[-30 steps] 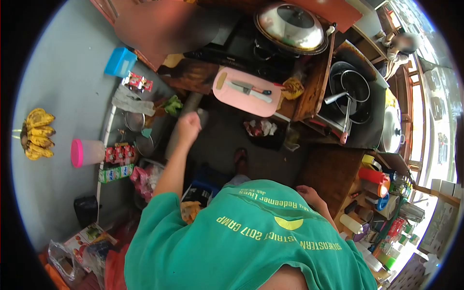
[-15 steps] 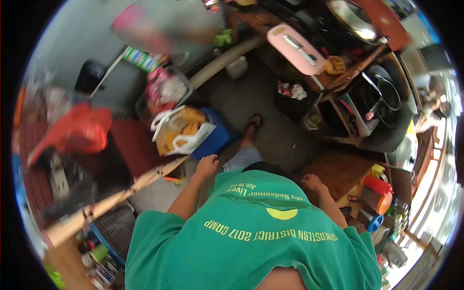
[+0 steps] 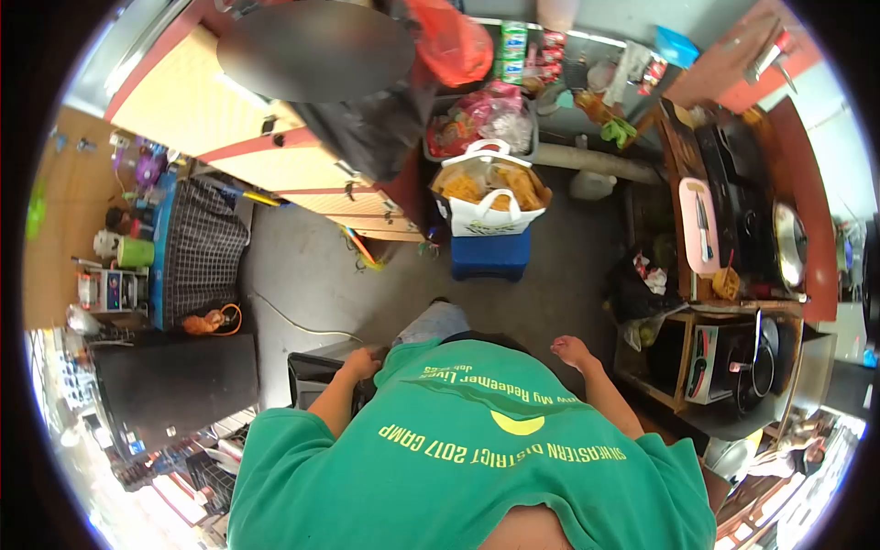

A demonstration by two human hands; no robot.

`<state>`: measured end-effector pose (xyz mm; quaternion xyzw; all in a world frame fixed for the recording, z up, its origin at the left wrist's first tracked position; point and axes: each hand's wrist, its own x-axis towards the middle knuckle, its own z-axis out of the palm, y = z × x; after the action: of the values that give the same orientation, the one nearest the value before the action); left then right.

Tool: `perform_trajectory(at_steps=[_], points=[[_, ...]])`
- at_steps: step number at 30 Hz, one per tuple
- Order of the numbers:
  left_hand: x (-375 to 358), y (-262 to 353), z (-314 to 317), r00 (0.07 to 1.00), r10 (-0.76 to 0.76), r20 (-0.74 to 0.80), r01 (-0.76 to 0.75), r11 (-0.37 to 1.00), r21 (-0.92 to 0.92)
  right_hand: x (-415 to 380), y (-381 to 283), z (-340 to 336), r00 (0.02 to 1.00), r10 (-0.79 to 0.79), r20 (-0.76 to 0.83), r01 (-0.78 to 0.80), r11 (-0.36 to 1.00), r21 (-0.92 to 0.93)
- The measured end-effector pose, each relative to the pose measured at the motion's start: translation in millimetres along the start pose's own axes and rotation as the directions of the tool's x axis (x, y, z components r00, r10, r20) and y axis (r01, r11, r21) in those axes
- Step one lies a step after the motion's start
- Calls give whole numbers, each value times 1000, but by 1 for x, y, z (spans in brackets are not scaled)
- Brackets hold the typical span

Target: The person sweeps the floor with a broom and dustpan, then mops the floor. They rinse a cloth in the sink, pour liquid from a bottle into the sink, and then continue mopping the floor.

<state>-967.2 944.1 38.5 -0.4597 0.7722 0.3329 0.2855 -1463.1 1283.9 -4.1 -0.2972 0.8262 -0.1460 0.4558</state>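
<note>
My left hand [image 3: 363,363] hangs at my left side, beside a dark box-like object [image 3: 316,378] on the floor. Its fingers are loosely bent, and I see nothing held in them. Out to my right, away from the body, my right hand [image 3: 571,350] is over the grey floor with its fingers slightly curled and nothing visible in them. Ahead stands a white carrier bag [image 3: 495,218] with yellow-orange contents, on a blue stool [image 3: 490,257]. Behind it a grey bin [image 3: 527,137] holds pink and clear plastic bags.
A wooden drawer cabinet [image 3: 275,147] stands at the left front. On the right, a pink cutting board [image 3: 698,225] with a knife [image 3: 704,229] lies on a counter, above a black rubbish bag [image 3: 637,284]. A thin cable [image 3: 307,327] crosses the floor [image 3: 385,275] at left.
My view has swung to the left; the bag and stool now lie straight ahead, and the counter is farther right. My left hand is lower, and my right hand is farther out from my body.
</note>
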Motion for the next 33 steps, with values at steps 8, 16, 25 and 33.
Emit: perform_trajectory(at_steps=[8, 16, 25, 33], points=[[-22, -93, -13, 998, -36, -48, 10, 888, -460, 71, -107, 27, 981, -41, 190, 90, 963, -255], [17, -257, -83, 972, -112, -208, -6, 867, -498, 183, -279, 90, 768, -362, 528, 640, 395, -659], [26, -283, -219, 891, -301, -339, -70, 647, -759, 207, -457, 119, 815, -454, 361, 538, 824, -179], [61, -270, -265, 971, -160, -177, -68, 526, -848, 240, -472, 83, 824, -61, 564, 468, 634, -616]])
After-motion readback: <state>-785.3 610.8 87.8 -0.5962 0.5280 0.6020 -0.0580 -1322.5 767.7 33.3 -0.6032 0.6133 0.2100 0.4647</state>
